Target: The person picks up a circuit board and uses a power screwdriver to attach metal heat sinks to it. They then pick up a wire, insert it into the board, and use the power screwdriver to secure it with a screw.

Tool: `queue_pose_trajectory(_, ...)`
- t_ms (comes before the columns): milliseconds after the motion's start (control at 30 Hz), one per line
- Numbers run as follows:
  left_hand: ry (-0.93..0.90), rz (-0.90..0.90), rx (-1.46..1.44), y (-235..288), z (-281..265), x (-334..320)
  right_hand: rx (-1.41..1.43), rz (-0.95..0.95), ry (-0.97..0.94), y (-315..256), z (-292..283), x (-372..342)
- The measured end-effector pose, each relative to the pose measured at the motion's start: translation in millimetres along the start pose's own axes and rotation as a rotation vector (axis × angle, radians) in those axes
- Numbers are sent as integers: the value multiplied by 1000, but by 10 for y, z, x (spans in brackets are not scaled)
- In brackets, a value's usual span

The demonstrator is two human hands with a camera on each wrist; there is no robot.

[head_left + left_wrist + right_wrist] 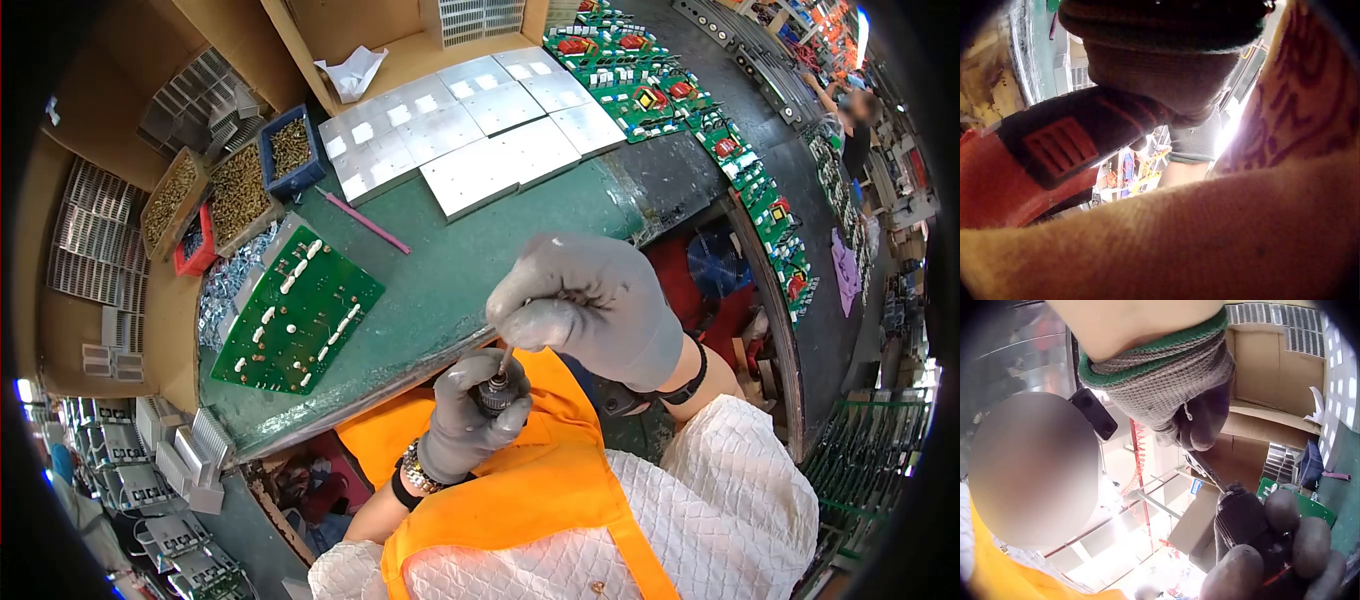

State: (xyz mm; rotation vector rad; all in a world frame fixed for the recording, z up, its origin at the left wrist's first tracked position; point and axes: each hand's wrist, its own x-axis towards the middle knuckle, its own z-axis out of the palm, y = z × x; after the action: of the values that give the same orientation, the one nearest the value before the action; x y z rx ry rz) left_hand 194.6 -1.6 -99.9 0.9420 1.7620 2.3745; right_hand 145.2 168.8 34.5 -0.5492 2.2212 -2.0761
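Observation:
My left hand (pixel 455 430), in a grey glove, holds a power screwdriver with its black nose (pixel 494 393) pointing up. The left wrist view shows the red and black body of that screwdriver (pixel 1060 150) close up. Above it my gloved right hand (pixel 600 310) pinches a thin metal bit (pixel 1215 477) at the nose, fingers curled. In the right wrist view, left fingertips (pixel 1311 545) wrap round the black nose. Both hands are before the orange apron, at the bench's front edge. A green circuit board (pixel 300 315) leans on the bench to their left.
Flat aluminium blocks (pixel 500 165) with white patches cover the back of the green bench (pixel 450 270). A pink rod (pixel 368 222) lies there. Blue bin (pixel 290 180), red bin (pixel 197 250) and cardboard trays of brass fittings stand left. Populated circuit boards (pixel 650 95) line the right.

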Motion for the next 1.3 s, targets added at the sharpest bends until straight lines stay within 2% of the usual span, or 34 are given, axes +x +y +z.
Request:
queue_pose_trajectory(67, -47, 58, 173, -3, -27, 36, 20, 48, 21, -11, 9, -10)
queue_pose_trajectory(133, -34, 32, 165, -14, -14, 1, 44, 90, 43, 4, 16, -9)
queue_pose_trajectory(200, -26, 7, 156, -15, -13, -10, -39, -37, 16, 55, 11, -25)
queue_pose_trajectory(300, -25, 22, 152, -14, -13, 8, -136, -112, 16, 78, -9, -12)
queue_pose_trajectory(633, -27, 9, 78, 3, -12, 0, -67, 16, 39, 58, 22, 22)
queue_pose_trajectory(767, -11, -68, 12, -7, -8, -61, -135, -98, -15, 62, 7, 18)
queue_pose_trajectory(900, 17, -40, 1, -12, 16, -53, -160, -175, -31, 114, 1, 0)
queue_pose_trajectory(1033, 16, -44, -13, 9, 29, -32, -175, -88, 0, 119, 21, -1)
queue_pose_trajectory(1100, 14, -56, -22, 7, 17, -29, -193, -115, -106, 165, 30, 4)
queue_pose_trajectory(1300, 19, -38, 2, -4, 23, -22, -110, -13, -71, 269, 61, -83)
